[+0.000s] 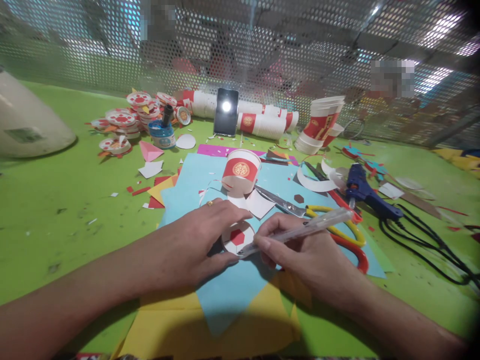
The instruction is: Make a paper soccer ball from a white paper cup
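A person's right hand (296,250), fingers pinched closed around a clear pen (311,225), brings its tip to a white disc (238,239) bearing a red hexagon at a green table (90,200). The left hand (208,240), thumb and fingers partly open, steadies the disc at its edge, atop blue paper (195,175). Just beyond the hands stands a red-and-white paper cup (241,171); scissors (287,204) with yellow handles lie beside the right hand, a blue glue gun (369,192) farther to its right.

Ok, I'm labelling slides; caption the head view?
Right hand draws with a pen on a white disc bearing a red hexagon.
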A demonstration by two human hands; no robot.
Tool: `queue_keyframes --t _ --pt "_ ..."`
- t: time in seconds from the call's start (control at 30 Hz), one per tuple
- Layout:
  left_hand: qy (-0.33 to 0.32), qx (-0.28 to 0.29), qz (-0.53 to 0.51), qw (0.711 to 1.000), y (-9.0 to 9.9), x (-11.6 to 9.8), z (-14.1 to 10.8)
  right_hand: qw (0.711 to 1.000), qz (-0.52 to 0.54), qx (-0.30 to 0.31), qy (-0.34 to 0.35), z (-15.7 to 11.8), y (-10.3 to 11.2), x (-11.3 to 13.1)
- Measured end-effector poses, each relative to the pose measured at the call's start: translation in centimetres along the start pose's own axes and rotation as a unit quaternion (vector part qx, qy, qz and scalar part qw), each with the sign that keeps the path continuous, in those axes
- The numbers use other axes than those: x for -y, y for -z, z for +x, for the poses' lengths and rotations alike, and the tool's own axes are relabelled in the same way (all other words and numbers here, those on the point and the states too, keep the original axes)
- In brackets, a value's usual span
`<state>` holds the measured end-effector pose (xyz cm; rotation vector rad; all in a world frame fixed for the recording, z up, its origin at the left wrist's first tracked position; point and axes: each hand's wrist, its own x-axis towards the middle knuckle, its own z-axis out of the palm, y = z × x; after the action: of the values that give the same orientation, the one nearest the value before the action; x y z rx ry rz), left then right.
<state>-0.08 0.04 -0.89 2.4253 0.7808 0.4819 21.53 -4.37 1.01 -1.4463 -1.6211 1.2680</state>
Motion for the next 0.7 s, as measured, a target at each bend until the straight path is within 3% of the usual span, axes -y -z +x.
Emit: queue_keyframes --t 0.3,0.7 --pt "0.001 -0.005 -0.001 1.000 0.08 -0.28 -0.12 0.998 0.051 -0.003 -0.025 0.19 -0.30 0.23" --pt "0.046 0.001 -0.003 0.999 -0.06 -0.16 -0.18 0.999 0.042 0.000 -0.020 0.08 -0.32 0.12"
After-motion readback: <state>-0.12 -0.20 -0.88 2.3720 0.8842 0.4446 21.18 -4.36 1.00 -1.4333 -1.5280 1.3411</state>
